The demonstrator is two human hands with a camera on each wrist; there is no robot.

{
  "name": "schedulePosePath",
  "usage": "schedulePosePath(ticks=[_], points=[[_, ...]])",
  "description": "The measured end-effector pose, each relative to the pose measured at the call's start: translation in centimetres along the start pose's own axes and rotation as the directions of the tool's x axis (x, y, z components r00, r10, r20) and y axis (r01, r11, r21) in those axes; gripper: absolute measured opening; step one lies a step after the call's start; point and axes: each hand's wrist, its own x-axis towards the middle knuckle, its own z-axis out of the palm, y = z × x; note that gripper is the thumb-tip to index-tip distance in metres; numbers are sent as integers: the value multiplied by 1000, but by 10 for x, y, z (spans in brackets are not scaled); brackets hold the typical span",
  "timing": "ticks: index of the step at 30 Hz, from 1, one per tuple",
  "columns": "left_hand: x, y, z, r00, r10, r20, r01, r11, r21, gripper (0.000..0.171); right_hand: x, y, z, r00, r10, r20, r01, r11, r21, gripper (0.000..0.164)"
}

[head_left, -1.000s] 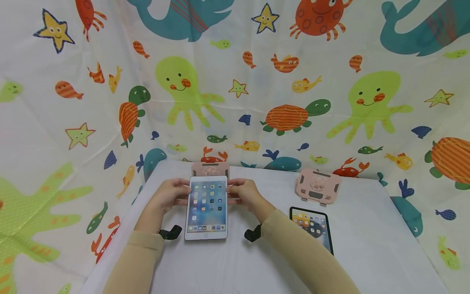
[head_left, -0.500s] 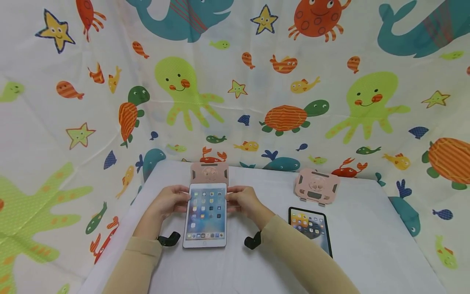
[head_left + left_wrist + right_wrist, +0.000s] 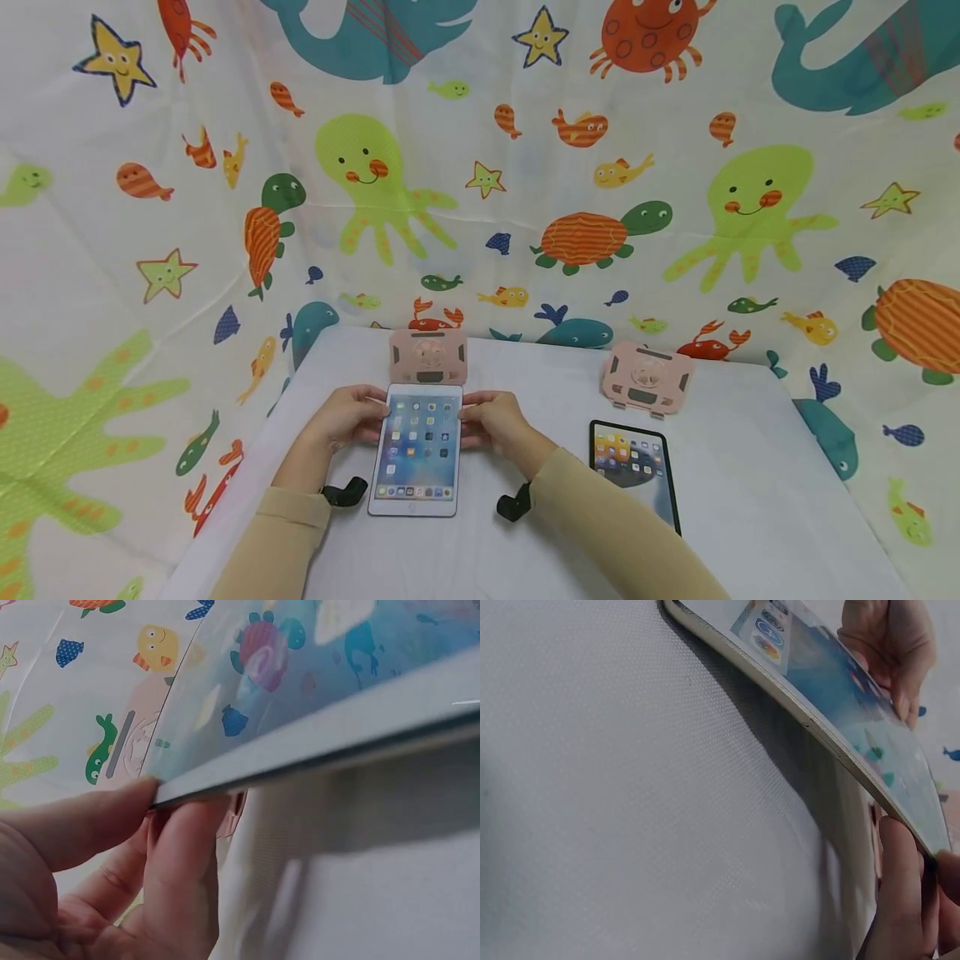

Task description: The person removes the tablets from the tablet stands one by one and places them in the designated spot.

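A white-framed tablet (image 3: 417, 450) with rows of app icons on its screen is held between both hands, its far end raised. My left hand (image 3: 351, 419) pinches the left edge near the far corner, thumb on top and fingers beneath, as the left wrist view shows. On the opposite edge my right hand (image 3: 501, 425) pinches the tablet the same way; in the right wrist view its fingers (image 3: 900, 892) lie under the rim. Just beyond the tablet's far end stands a pink case (image 3: 428, 357) with dark corner grips.
A second pink case (image 3: 648, 379) stands at the back right. In front of it lies a black-framed tablet (image 3: 636, 467), partly covered by the right sleeve. Printed cloth (image 3: 480, 233) hangs behind and beside the white table (image 3: 765, 492).
Both hands have drawn the white tablet back toward the body, away from the pink case behind it. More of that case shows now. The other case and the black-framed tablet stay put.
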Motion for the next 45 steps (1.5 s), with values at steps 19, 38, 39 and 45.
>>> schedulePosePath(ticks=[19, 38, 39, 45], points=[[2, -10, -4, 997, -71, 44, 72, 997, -37, 39, -4, 14, 0, 999, -25, 28, 25, 1000, 16, 31], [-6, -16, -10, 995, -96, 39, 97, 995, -32, 41, -6, 21, -5, 998, -35, 59, 38, 998, -47, 35], [-7, -16, -10, 995, -94, 40, 95, 995, -28, 41, -7, 21, -5, 998, -32, 58, 35, 998, -51, 35], [-9, -15, -8, 997, -75, 31, 76, 997, -1, 40, -10, 21, -6, 998, -19, 53, 22, 998, -53, 36]])
